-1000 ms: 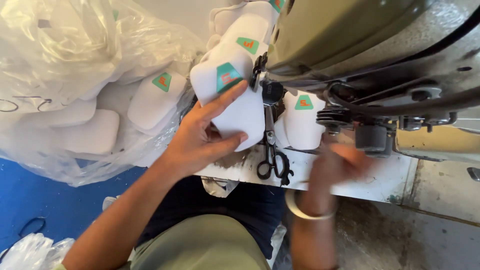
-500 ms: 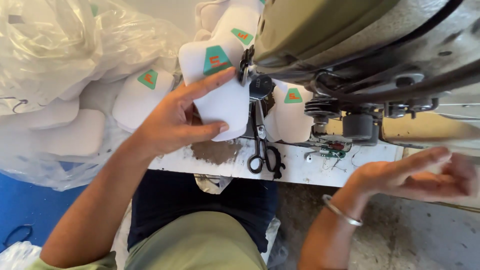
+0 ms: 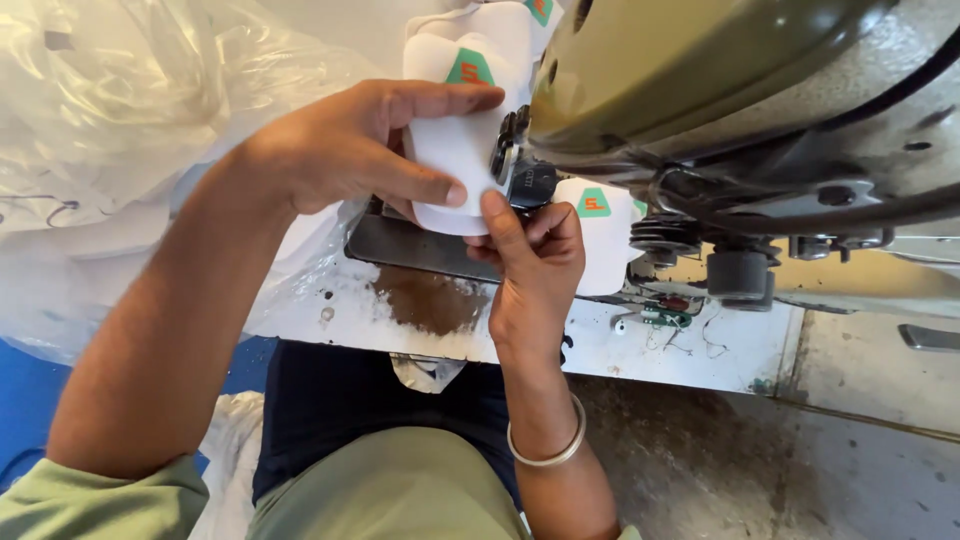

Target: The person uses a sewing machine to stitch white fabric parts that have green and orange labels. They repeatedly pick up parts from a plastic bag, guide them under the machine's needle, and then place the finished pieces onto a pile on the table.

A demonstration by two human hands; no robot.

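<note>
My left hand (image 3: 350, 150) lies over a white padded fabric piece (image 3: 455, 150) with a green triangular label and grips it between thumb and fingers. My right hand (image 3: 530, 265) comes up from below and pinches the same piece at its lower right edge. The piece sits right against the presser foot area (image 3: 520, 170) of an olive green sewing machine (image 3: 700, 70). A second white piece with a green label (image 3: 600, 235) lies just right of my right hand. More such pieces (image 3: 510, 20) trail away behind the needle.
A big clear plastic bag (image 3: 120, 130) with white pieces fills the left side. The worn white machine table (image 3: 600, 345) has a rusty patch near its front edge. Thread tension discs and knobs (image 3: 720, 255) stick out under the machine arm. Concrete floor lies at the lower right.
My right hand has come in from the far right and now pinches the white piece by the presser foot. The camera has moved closer, and the scissors are hidden behind my right hand.
</note>
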